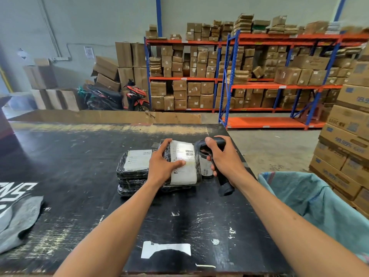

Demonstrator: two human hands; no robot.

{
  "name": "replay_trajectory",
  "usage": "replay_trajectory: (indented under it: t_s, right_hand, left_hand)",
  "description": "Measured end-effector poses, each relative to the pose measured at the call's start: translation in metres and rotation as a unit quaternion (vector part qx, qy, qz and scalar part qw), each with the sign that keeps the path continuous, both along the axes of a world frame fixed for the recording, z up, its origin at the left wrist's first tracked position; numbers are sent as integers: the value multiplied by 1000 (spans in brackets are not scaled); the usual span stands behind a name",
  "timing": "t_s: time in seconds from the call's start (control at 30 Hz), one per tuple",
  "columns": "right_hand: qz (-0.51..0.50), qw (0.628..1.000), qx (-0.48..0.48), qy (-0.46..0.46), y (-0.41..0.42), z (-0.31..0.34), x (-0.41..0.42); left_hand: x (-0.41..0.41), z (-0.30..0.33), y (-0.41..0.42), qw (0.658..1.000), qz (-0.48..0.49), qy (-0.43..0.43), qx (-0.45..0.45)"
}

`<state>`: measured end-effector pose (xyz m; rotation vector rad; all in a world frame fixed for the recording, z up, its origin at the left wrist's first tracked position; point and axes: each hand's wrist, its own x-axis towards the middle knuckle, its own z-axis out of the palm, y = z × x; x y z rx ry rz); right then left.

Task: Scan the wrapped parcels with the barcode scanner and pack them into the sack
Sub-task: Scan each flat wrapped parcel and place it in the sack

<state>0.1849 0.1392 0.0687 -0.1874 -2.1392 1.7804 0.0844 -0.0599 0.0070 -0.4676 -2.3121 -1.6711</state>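
A parcel [182,162] wrapped in black plastic film, with a white label bearing a barcode on its top face, was held on a scuffed black bench [79,156]. The left hand [162,162] was laid over its left edge, the fingers curled round the far side and the thumb pressed on the label. It was seen to rest on a stack of similar black-wrapped parcels [133,170], one with a white label showing to the left. Just to the right, a dark barcode scanner [211,154] was gripped in the right hand [223,158], fingers wrapped fully round its handle, its head turned towards the label. A blue-green woven sack [319,202] was seen with its mouth open beside the bench's right edge. A grey cloth [18,218] was laid at the near left.
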Motion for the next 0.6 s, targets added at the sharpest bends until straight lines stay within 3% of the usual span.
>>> replay_trajectory:
  t_s: [0.37, 0.6]
  right_hand:
    - [-8, 1000, -1, -1, 1, -7, -6]
    - [-64, 997, 11, -40, 30, -38, -18]
  left_hand:
    - [-1, -2, -1, 999, 10, -10, 50]
    - [-6, -12, 3, 996, 21, -12, 89]
